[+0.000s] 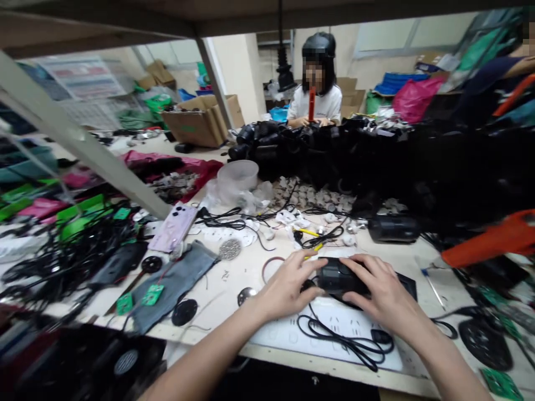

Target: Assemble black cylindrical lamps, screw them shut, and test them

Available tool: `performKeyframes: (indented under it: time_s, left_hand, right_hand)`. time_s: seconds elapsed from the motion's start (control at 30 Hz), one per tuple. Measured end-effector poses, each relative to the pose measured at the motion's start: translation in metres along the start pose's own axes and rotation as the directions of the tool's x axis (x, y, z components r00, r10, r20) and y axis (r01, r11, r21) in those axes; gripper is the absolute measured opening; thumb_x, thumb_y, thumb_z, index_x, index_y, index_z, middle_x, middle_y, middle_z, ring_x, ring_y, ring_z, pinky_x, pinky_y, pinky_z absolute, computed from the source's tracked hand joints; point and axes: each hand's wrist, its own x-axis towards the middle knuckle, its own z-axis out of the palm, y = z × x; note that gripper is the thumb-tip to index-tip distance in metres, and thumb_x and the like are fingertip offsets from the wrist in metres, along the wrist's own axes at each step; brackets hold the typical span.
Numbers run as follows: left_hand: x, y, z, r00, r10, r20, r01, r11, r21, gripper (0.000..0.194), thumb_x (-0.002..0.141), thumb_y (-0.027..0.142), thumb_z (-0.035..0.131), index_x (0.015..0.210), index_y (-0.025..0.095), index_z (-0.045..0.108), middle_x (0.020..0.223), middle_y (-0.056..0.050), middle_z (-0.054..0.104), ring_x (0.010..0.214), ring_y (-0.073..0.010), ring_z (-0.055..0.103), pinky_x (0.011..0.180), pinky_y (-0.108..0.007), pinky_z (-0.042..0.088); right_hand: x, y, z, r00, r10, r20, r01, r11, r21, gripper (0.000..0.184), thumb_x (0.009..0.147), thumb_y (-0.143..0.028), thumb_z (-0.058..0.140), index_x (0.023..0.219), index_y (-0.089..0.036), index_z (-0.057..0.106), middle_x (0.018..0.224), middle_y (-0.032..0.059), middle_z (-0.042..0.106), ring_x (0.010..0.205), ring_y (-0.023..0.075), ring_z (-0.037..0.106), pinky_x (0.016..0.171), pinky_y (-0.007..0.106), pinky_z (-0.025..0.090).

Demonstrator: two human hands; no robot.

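A black plastic housing [334, 275] lies on its side on the bench between my hands. My right hand [382, 287] grips it from the right, fingers over the top and thumb along the near side. At its left end, my left hand [288, 284] closes with fingers and thumb around a dark part there; the exact contact is partly hidden. A black power cord [346, 340] lies coiled just below, over a white power strip [284, 328]. Left of my hands are a small black disc [246, 295] and a reddish ring [271, 267].
Orange-handled tool [489, 239] at right, near a black round part [485, 342]. Phone [173, 225], grey cloth [179, 281] and green circuit boards [152, 294] lie left. Black housings [393, 228] pile behind. A co-worker [317, 83] sits opposite. A slanted post [83, 133] stands left.
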Motion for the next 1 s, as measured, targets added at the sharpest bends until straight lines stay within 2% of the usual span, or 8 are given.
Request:
performKeyframes:
  time_s: [0.1,0.2,0.23,0.3,0.43,0.57,0.87,1.0]
  left_hand:
    - [-0.025,-0.016,-0.051,0.97,-0.157,-0.186,0.183,0.975,0.129,0.025,0.086,0.028,0.058,0.107,0.023,0.069,0.105,-0.011,0.065,0.101,-0.0254,0.059,0.091,-0.037,0.045]
    - [-0.062,-0.033,-0.111,0.82,-0.338,-0.463,0.491,0.831,0.262,0.011,0.08,0.028,0.061,0.079,0.021,0.07,0.083,-0.007,0.067,0.081,-0.0241,0.06,0.078,-0.034,0.044]
    - [-0.075,-0.037,-0.126,0.759,-0.405,-0.51,0.587,0.765,0.266,0.009,0.076,0.027,0.064,0.072,0.021,0.069,0.078,-0.006,0.066,0.075,-0.0231,0.059,0.072,-0.032,0.043]
    - [-0.096,-0.044,-0.141,0.684,-0.55,-0.479,0.702,0.676,0.226,0.006,0.067,0.024,0.069,0.064,0.021,0.067,0.069,-0.004,0.064,0.067,-0.0217,0.057,0.063,-0.03,0.04]
    - [-0.11,-0.057,-0.125,0.688,-0.652,-0.318,0.712,0.691,0.125,0.011,0.063,0.029,0.072,0.066,0.02,0.068,0.064,-0.002,0.065,0.063,-0.0203,0.059,0.059,-0.027,0.04]
    - [-0.105,-0.065,-0.105,0.697,-0.663,-0.274,0.705,0.703,0.092,0.016,0.063,0.031,0.071,0.071,0.019,0.067,0.067,-0.003,0.065,0.067,-0.0219,0.061,0.062,-0.028,0.043]
    - [-0.105,-0.072,-0.106,0.757,-0.637,-0.146,0.652,0.727,0.213,0.014,0.067,0.034,0.057,0.065,0.02,0.059,0.058,0.0,0.055,0.057,-0.0178,0.05,0.058,-0.028,0.035]
    - [-0.102,-0.072,-0.105,0.739,-0.658,-0.146,0.673,0.707,0.22,0.021,0.064,0.04,0.061,0.073,0.02,0.059,0.063,0.0,0.055,0.061,-0.0187,0.053,0.059,-0.028,0.036]
  right_hand:
    - [-0.002,0.004,0.003,1.0,-0.008,0.008,0.008,0.999,-0.04,0.053,0.086,-0.035,0.061,0.136,-0.027,0.045,0.123,0.011,0.056,0.112,0.0303,0.054,0.093,0.047,0.047]
    - [-0.002,0.005,0.005,1.0,-0.011,0.001,0.011,0.997,-0.08,0.054,0.085,-0.037,0.061,0.136,-0.027,0.046,0.121,0.0111,0.058,0.11,0.0309,0.056,0.092,0.047,0.046]
    - [-0.002,0.006,0.006,1.0,-0.007,0.0,0.007,0.996,-0.088,0.054,0.085,-0.038,0.061,0.135,-0.027,0.047,0.121,0.0109,0.058,0.109,0.031,0.056,0.091,0.047,0.047]
    - [-0.002,0.007,0.007,1.0,0.002,-0.005,-0.003,0.995,-0.096,0.054,0.084,-0.04,0.061,0.135,-0.028,0.048,0.122,0.0099,0.059,0.109,0.0312,0.057,0.09,0.047,0.047]
    - [-0.002,0.009,0.005,0.999,0.028,-0.015,-0.03,0.996,-0.081,0.054,0.082,-0.046,0.061,0.133,-0.03,0.051,0.122,0.0093,0.06,0.109,0.0322,0.058,0.089,0.047,0.048]
    - [0.001,0.009,0.0,0.998,0.059,0.013,-0.059,0.998,-0.03,0.053,0.083,-0.048,0.061,0.133,-0.031,0.05,0.122,0.0088,0.06,0.111,0.0319,0.058,0.091,0.047,0.048]
    - [0.013,-0.009,-0.012,0.986,0.138,0.089,-0.144,0.988,0.06,0.052,0.08,-0.03,0.068,0.129,-0.028,0.053,0.119,0.0076,0.055,0.112,0.0279,0.053,0.096,0.047,0.047]
    - [0.011,-0.011,-0.012,0.987,0.135,0.085,-0.142,0.987,0.075,0.051,0.079,-0.028,0.069,0.128,-0.029,0.054,0.118,0.0075,0.055,0.111,0.0283,0.053,0.096,0.048,0.047]
